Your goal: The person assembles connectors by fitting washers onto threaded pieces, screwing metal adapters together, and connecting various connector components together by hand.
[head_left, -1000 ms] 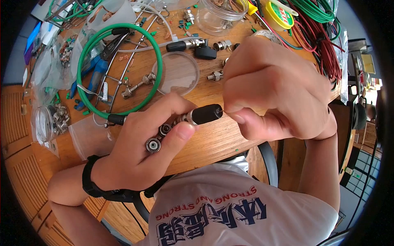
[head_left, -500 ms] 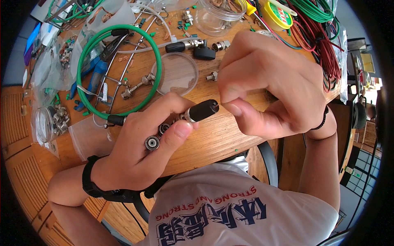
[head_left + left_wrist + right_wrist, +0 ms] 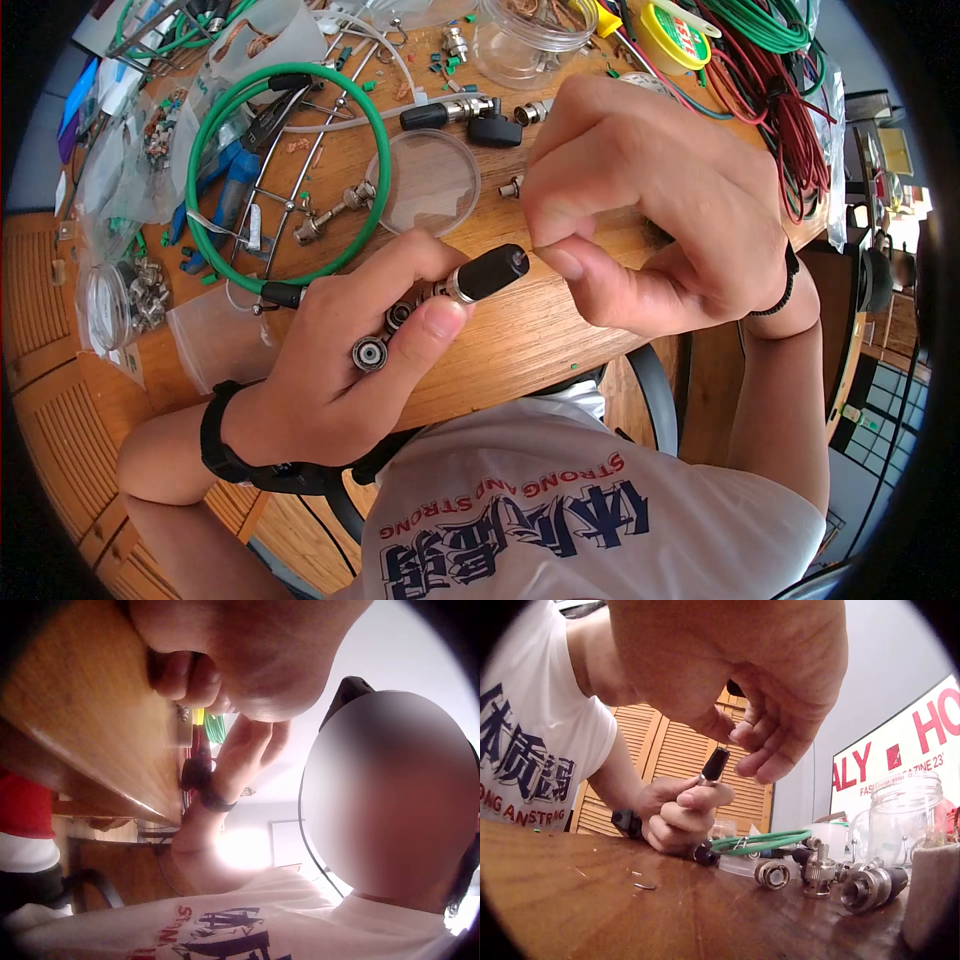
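My left hand [image 3: 345, 355] grips a metal connector with a black sleeve [image 3: 490, 273], its sleeve end tilted up to the right. Two round metal connector ends, one of them a ringed socket [image 3: 369, 353], stick out between thumb and palm. Just right of the sleeve's tip, my right hand [image 3: 665, 215] has curled fingers, thumb and index tips close together; whether something thin lies between them cannot be told. In the right wrist view the black sleeve [image 3: 715, 763] stands nearly upright below the right hand [image 3: 742, 675].
A green cable loop [image 3: 197, 215], blue-handled pliers [image 3: 240, 170] and a clear round lid [image 3: 430, 185] lie beyond the left hand. Farther back are a clear jar [image 3: 530, 50], loose connectors, a yellow tub [image 3: 672, 38] and red wires [image 3: 800, 140]. Plastic bags cover the left side.
My right hand has shifted left and slightly up, showing more of its dark wristband. The sleeved connector has moved a little left and up in my left hand, which keeps its grip.
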Available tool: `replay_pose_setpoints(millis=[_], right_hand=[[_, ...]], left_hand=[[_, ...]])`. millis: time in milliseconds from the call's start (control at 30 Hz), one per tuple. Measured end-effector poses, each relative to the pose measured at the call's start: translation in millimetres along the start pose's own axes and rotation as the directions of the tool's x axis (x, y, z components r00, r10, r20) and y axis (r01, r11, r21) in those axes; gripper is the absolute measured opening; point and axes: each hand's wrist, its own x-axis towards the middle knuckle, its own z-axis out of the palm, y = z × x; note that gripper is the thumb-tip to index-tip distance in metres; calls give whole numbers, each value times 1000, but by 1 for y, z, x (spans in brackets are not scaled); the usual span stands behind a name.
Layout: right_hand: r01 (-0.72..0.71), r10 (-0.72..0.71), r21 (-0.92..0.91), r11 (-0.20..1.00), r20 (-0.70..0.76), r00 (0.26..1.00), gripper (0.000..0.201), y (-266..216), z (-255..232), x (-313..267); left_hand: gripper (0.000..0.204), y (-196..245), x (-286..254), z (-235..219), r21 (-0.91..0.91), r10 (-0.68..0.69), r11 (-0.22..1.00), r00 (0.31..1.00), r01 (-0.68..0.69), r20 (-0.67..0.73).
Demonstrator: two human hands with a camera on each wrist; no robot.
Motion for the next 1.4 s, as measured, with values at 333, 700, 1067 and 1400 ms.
replay_pose_setpoints(millis=[333,700,1067,1400], right_hand=[[-22,22,6,1000,34,999,9,0,-2,1],[-26,25,10,1000,47,999,9,1,-6,1],[-56,60,-30,998,158,986,7,0,-28,8],[-52,77,177,983,-134,988,11,-2,-2,-7]], left_hand=[[16,-2,0,0,10,11,1000,1000,-11,1],[17,0,0,0,-7,-34,999,999,34,3],[30,-7,0,-3,34,41,999,998,-43,49],[22,-5,0,0,-48,37,998,999,-37,-2]])
